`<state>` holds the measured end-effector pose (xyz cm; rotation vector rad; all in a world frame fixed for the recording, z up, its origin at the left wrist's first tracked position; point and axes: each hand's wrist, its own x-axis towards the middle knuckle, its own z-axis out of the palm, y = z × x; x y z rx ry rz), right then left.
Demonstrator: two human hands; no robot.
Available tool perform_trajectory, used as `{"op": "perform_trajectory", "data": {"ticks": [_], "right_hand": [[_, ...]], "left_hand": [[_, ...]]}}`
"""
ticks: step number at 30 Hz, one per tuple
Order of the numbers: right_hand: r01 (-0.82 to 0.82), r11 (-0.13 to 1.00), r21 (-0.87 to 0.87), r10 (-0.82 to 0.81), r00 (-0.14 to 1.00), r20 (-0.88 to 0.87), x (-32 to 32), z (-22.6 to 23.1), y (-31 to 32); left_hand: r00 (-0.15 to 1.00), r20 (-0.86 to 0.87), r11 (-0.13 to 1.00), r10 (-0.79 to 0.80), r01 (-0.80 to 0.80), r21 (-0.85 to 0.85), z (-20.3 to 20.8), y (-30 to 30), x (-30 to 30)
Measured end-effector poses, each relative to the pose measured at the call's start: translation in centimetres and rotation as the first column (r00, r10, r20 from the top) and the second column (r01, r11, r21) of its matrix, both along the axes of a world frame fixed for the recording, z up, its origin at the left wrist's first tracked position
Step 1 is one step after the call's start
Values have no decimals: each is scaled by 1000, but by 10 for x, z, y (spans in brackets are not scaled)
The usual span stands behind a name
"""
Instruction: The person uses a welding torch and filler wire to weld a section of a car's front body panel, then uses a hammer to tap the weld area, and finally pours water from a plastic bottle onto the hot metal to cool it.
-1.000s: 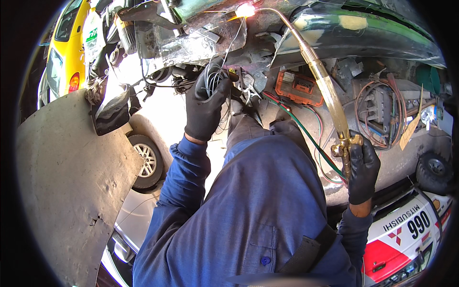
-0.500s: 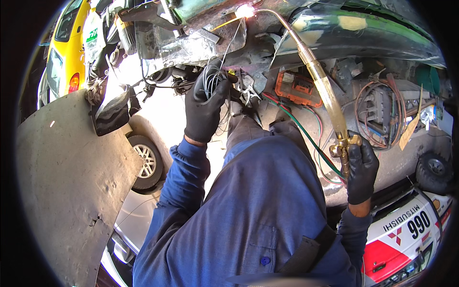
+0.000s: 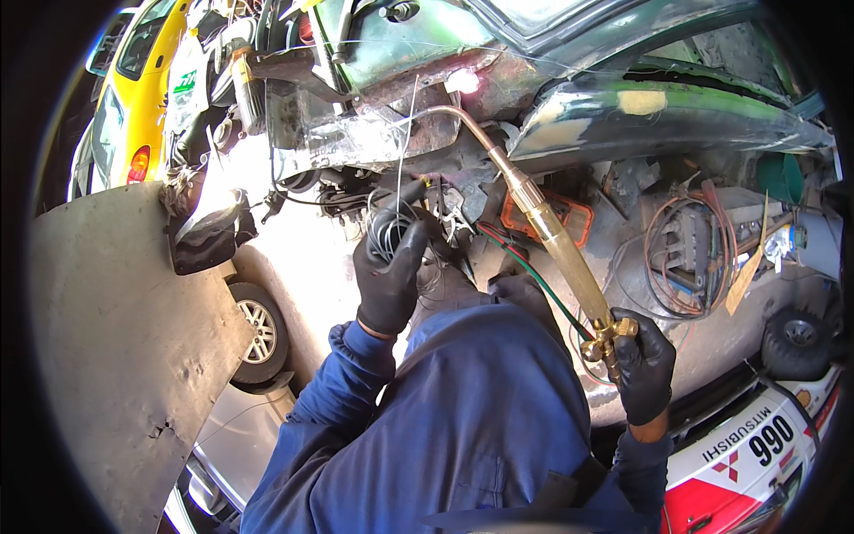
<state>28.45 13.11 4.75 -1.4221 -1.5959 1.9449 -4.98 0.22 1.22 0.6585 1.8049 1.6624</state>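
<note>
My left hand [image 3: 390, 280], in a black glove, is closed around a coil of thin metal wire [image 3: 384, 233]; one straight length rises from it toward the car body. My right hand [image 3: 648, 365], also gloved, grips the valve end of a brass gas welding torch [image 3: 560, 249]. Its bent neck reaches up and left, with the tip in front of the worn car bodywork [image 3: 507, 98]. A bright pinkish-white hot spot [image 3: 463, 81] glows on the metal, apart from the tip. Whether a flame burns at the tip I cannot tell.
Green and red hoses [image 3: 547, 283] run from the torch past my legs. An orange case [image 3: 569, 218] and coiled hoses [image 3: 654, 258] lie on the right. A large metal sheet [image 3: 124, 356] stands at left near a wheel [image 3: 258, 334]; a red-and-white vehicle panel [image 3: 712, 481] is lower right.
The torch tip has swung left and down, off the glowing spot. The wire's end has also come away from it. Both hands are lower, the right one further left.
</note>
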Motion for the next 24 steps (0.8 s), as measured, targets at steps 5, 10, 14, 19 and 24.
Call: {"op": "perform_trajectory", "data": {"ticks": [5,10,14,19,24], "right_hand": [[57,998,34,-58,998,33,4,4,-2],[129,986,102,-133,990,35,6,5,-5],[176,970,165,-182,983,17,2,0,-9],[102,954,283,-125,990,66,-2,-4,-11],[123,962,242,-137,990,41,-5,-5,-12]], "left_hand": [[990,129,998,-55,56,-8,0,1,13],[982,168,996,-86,85,10,-1,5,19],[978,185,995,-96,92,27,-2,8,20],[983,157,994,-101,105,-22,-3,8,19],[980,172,995,-97,98,5,-5,8,20]]}}
